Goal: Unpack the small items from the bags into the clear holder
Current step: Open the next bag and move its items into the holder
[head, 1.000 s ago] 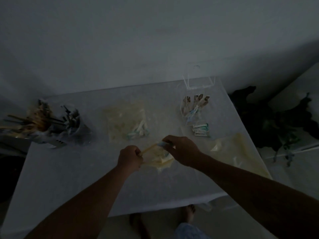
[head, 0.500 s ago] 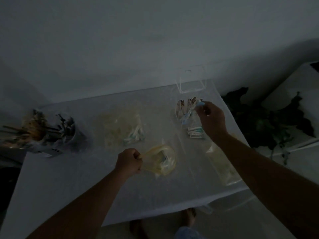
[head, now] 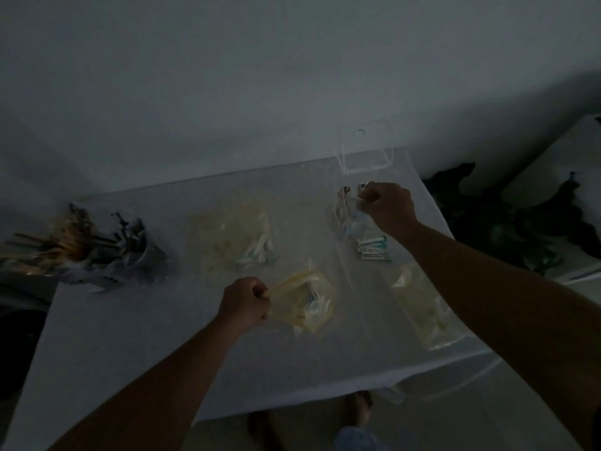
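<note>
The scene is dim. My left hand [head: 244,301] pinches the rim of a yellowish plastic bag [head: 305,301] that lies open on the white table [head: 130,320], with small white and teal items inside. My right hand [head: 388,206] is closed over a clear holder [head: 346,211] that has several small items standing in it; the fingers seem to grip one small item at the holder's top, though it is too dark to be sure. A short row of white and teal items [head: 372,249] lies just in front of that holder.
A second bag [head: 234,236] with small items lies at the middle back, a third bag [head: 422,304] under my right forearm. An empty clear box [head: 366,148] stands at the back edge. Cups of sticks [head: 81,245] fill the left. A dark plant [head: 507,222] stands right of the table.
My right hand left the bag, reached back right to the clear holder with a small item, and now sits lower over it. My left hand kept its hold on the bag.
</note>
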`<state>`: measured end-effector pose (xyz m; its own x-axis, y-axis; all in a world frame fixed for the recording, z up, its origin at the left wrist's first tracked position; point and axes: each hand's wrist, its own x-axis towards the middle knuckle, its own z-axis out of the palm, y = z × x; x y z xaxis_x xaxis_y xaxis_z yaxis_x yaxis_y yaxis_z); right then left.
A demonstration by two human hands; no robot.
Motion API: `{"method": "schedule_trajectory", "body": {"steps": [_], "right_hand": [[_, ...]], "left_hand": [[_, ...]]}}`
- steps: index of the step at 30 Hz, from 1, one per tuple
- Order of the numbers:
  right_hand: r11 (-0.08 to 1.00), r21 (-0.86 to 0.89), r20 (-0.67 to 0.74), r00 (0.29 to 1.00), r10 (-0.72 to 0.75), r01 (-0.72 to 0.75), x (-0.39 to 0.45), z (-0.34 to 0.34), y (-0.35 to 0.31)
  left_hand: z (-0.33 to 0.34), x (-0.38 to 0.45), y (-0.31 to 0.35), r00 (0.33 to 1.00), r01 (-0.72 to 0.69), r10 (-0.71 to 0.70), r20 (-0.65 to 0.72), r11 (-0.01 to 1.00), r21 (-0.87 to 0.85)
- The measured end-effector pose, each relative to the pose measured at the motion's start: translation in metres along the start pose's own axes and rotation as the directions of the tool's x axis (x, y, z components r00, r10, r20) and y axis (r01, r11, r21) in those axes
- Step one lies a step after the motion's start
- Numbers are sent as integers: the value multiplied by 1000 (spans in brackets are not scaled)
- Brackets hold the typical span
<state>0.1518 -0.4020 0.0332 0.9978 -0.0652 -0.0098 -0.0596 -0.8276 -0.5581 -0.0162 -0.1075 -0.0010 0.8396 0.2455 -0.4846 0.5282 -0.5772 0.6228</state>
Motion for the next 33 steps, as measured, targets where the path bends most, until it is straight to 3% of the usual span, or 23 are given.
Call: {"method": "schedule_trajectory", "body": {"steps": [5, 9, 11, 13, 14, 16, 17, 19, 21, 23, 29, 33], "right_hand": [[996, 87, -139, 990, 28, -16, -4, -1, -7], [955, -290, -44, 998, 55, -66, -21, 4, -5], [986, -168, -155, 988, -24, -3, -36, 2, -9], [965, 126, -199, 959, -202, 229, -60, 3, -20], [909, 215, -124, 933, -338, 357, -77, 4, -28], [816, 230, 155, 808, -569, 531, -110, 22, -38], [816, 184, 324, 749, -577, 549, -121, 37, -38], [872, -24, 526, 748, -405, 490, -131, 68, -30], [904, -231, 534, 824, -190, 359, -131, 84, -25], [930, -287, 507, 860, -57, 231, -130, 89, -27], [939, -302, 495, 869, 5, 167, -138, 100, -30], [970, -204, 543, 840, 2, 129, -137, 98, -25]], "left_hand": [[1, -1, 4, 999, 30, -31, -16, 998, -55], [1, 1, 9, 998, 66, -68, -8, 990, -124], [1, 3, 11, 997, 75, -76, 3, 987, -145], [3, 3, 13, 998, 69, -69, 8, 984, -163], [4, 4, 14, 998, 65, -64, 10, 984, -168], [7, 3, 18, 998, 55, -53, 16, 984, -171], [9, 3, 20, 999, 50, -47, 19, 984, -174], [13, 4, 22, 999, 42, -38, 23, 982, -182], [17, 4, 23, 1000, 23, -20, 21, 985, -169], [21, 4, 22, 1000, -1, 5, 24, 989, -150], [26, 1, 17, 998, -46, 49, 32, 995, -83], [24, 1, 10, 997, -68, 70, 27, 996, -52]]}}
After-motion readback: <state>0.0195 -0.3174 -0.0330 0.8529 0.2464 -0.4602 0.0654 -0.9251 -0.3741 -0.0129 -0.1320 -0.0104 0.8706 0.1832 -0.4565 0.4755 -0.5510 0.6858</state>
